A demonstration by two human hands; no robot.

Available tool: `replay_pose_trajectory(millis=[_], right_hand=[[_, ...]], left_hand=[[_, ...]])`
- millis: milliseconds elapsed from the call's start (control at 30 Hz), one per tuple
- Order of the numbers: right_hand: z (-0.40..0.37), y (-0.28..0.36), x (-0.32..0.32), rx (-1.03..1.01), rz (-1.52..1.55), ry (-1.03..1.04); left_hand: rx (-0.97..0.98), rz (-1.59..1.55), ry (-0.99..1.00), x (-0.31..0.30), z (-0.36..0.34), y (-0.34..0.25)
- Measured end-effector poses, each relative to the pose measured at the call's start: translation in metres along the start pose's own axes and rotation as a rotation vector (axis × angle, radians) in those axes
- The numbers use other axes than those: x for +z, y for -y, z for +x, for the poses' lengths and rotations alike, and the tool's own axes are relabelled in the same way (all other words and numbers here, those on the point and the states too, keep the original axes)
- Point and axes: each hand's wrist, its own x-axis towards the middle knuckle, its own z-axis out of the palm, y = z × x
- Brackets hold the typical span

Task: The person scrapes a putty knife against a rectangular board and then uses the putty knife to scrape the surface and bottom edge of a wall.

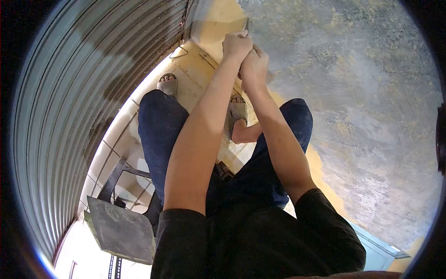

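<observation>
Head view: both my arms reach forward, hands together, at the far end of a wall coated in patchy grey. My left hand is curled tight around a thin, flat tool, whose narrow end juts past my fingers beside the far corner of the grey coat, where it gives way to yellow. Whether that end touches the wall I cannot tell. My right hand presses close against the left, fingers bent; its palm is hidden, so I cannot tell how closed it is or whether it also has hold of the tool.

My knees, in dark blue trousers, are bent wide apart, and sandals are on my feet on the tiled floor. A ribbed metal shutter rises along the floor's left edge, with a bent wire near its far end. A dark chair stands behind my left knee, near the shutter. A light blue panel shows at the wall's near lower corner.
</observation>
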Motion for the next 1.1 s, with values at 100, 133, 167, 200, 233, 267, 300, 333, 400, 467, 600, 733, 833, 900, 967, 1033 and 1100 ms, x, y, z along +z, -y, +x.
replay_pose_trajectory(millis=[100,133,167,200,233,267,300,333,400,467,600,733,833,900,967,1033,1100], right_hand=[[0.008,0.007,-0.001,0.004,-0.048,0.026],[0.009,0.012,-0.001,0.027,-0.052,0.074],[0.009,0.012,0.001,0.027,-0.05,0.074],[0.011,0.011,0.003,0.037,-0.025,0.052],[0.012,0.009,0.003,0.042,-0.014,0.041],[0.013,0.006,0.003,0.047,-0.003,0.03],[0.014,0.0,0.001,-0.002,-0.004,0.001],[0.015,-0.005,-0.001,-0.027,-0.004,-0.014],[0.013,-0.012,-0.005,-0.036,0.091,-0.018],[0.013,-0.016,-0.006,-0.009,0.184,-0.007],[0.022,-0.016,0.0,-0.025,0.154,0.04],[0.011,-0.009,-0.004,-0.054,0.204,0.03],[0.005,0.001,-0.01,0.018,0.115,0.016],[0.009,0.004,-0.006,0.037,0.076,0.039],[0.01,0.002,-0.002,0.02,0.075,0.063],[0.01,-0.003,-0.001,-0.014,0.074,0.002],[0.007,-0.004,-0.005,-0.011,0.158,-0.001]], left_hand=[[-0.077,-0.054,0.017,-0.005,0.009,-0.003],[-0.128,-0.021,0.073,-0.007,0.012,-0.005],[-0.128,-0.02,0.073,-0.007,0.012,-0.006],[-0.121,-0.035,0.007,-0.005,0.012,-0.005],[-0.114,-0.052,-0.061,-0.002,0.013,-0.005],[-0.115,-0.054,-0.06,0.001,0.012,-0.003],[-0.079,-0.053,-0.088,0.001,0.003,-0.008],[-0.041,-0.053,-0.117,0.003,-0.001,-0.011],[0.002,0.012,-0.076,0.005,-0.007,-0.013],[0.037,0.083,-0.032,0.004,-0.005,-0.011],[-0.051,0.003,-0.014,-0.001,-0.001,-0.013],[-0.065,-0.097,-0.109,0.003,-0.014,-0.017],[-0.056,0.037,0.024,0.004,-0.006,-0.014],[-0.074,-0.051,0.014,0.001,0.005,-0.008],[-0.08,-0.14,-0.001,0.002,0.006,-0.003],[-0.095,-0.059,-0.051,-0.001,-0.006,-0.013],[0.019,-0.086,-0.124,0.011,-0.007,-0.007]])
